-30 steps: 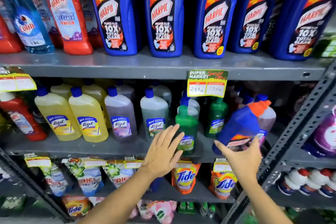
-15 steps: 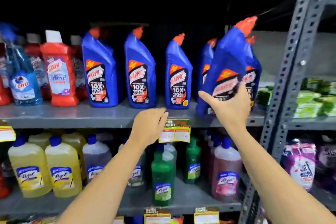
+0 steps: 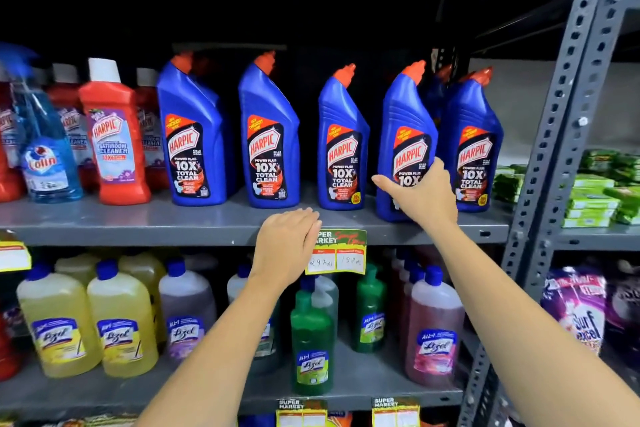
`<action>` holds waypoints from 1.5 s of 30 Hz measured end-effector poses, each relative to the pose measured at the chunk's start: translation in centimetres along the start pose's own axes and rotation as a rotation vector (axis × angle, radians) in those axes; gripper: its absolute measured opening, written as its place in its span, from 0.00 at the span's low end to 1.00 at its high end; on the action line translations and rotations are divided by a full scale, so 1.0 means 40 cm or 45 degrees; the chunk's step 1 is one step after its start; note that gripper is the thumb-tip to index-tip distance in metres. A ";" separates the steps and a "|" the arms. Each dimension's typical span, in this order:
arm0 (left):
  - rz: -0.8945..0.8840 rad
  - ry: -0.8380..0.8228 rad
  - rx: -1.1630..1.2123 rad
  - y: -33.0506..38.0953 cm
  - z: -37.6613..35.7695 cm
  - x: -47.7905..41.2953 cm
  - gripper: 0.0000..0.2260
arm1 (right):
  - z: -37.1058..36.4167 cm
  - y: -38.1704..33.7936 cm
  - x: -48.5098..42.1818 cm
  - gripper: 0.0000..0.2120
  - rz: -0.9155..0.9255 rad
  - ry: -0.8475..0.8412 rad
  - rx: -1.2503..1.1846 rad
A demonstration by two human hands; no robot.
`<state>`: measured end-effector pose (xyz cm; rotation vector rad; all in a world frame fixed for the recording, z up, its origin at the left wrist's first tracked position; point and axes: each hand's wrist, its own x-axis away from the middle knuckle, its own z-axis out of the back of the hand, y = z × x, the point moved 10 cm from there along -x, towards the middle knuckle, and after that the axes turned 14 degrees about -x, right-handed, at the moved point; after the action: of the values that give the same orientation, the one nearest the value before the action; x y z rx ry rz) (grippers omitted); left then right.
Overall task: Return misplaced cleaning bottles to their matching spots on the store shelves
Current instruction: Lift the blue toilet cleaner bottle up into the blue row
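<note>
Grey metal store shelving filled the frame, a perforated upright running down the right side. Nearest the camera, both forearms rose from the bottom edge. Just above centre, the left hand lay flat and empty, fingers together and extended, resting against the front lip of the middle shelf beside a price tag. Right of centre, the right hand was wrapped around the lower body of a blue Harpic bottle, thumb stretched toward the left, fingers hidden behind it. That bottle stood with its long axis near vertical, orange cap uppermost and leaning slightly right, base apparently on the shelf's front edge, forward of the row. It sat between two matching bottles, so the coming push looked to run straight back into that gap, and the right hand was plainly the nearer one. Half a second before, the same bottle was tilted and carried in the air at the row's right end; now it was upright and lower, and the left hand had moved slightly right.
</note>
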<state>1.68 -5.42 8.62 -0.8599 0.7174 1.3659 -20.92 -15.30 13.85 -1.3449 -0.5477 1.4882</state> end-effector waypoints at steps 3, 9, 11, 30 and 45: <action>-0.008 0.049 -0.002 0.000 0.003 0.001 0.16 | -0.012 0.006 0.015 0.61 0.042 -0.027 0.028; 0.005 0.142 -0.013 -0.001 0.006 0.006 0.16 | -0.004 0.011 0.014 0.60 0.083 0.035 0.026; 0.000 0.181 -0.027 0.001 0.010 0.008 0.15 | -0.007 0.013 0.005 0.60 0.082 0.030 0.038; -0.027 0.302 -0.088 0.005 0.009 0.013 0.14 | -0.037 0.038 -0.055 0.57 0.110 -0.019 -0.056; -0.041 0.278 -0.106 0.006 0.007 0.010 0.14 | -0.035 0.050 -0.051 0.58 0.112 0.030 -0.034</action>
<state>1.47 -4.97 8.39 -1.0939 0.8150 1.2925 -20.66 -18.28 12.70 -1.4219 -0.5002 1.5389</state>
